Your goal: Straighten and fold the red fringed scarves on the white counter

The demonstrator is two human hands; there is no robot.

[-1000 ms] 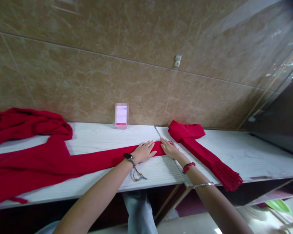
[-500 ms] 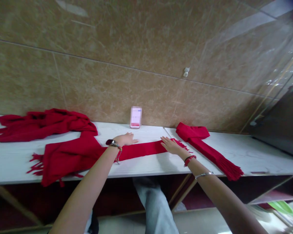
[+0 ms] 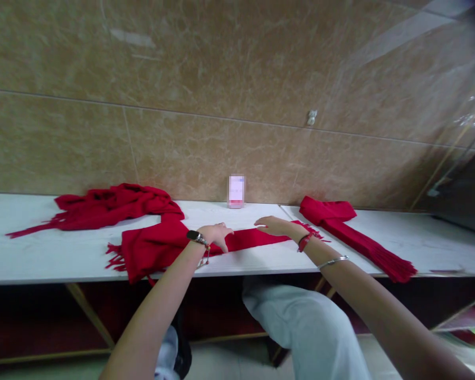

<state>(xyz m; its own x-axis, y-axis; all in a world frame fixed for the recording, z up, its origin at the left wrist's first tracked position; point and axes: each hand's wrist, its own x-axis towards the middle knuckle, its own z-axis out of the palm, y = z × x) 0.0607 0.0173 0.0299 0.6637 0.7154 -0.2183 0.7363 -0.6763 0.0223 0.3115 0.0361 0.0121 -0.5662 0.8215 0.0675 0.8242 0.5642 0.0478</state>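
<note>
Near the front edge of the white bench (image 3: pixel 79 258), the fringed red scarf (image 3: pixel 154 248) lies lengthwise, pale surface showing between. Left hand (image 3: pixel 216 235), fingers spread, unclenched, at its narrow band; right hand (image 3: pixel 276 227) likewise released, contact undeterminable.

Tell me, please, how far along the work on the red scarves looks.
Apparently done: the right-hand scarf, lying narrow with one end turned over. In progress: the middle strip, flat and narrow, with the left hand and right hand at it. Seemingly left: the wide fringed end and bunched cloth; whether they are separate pieces is unclear.
</note>
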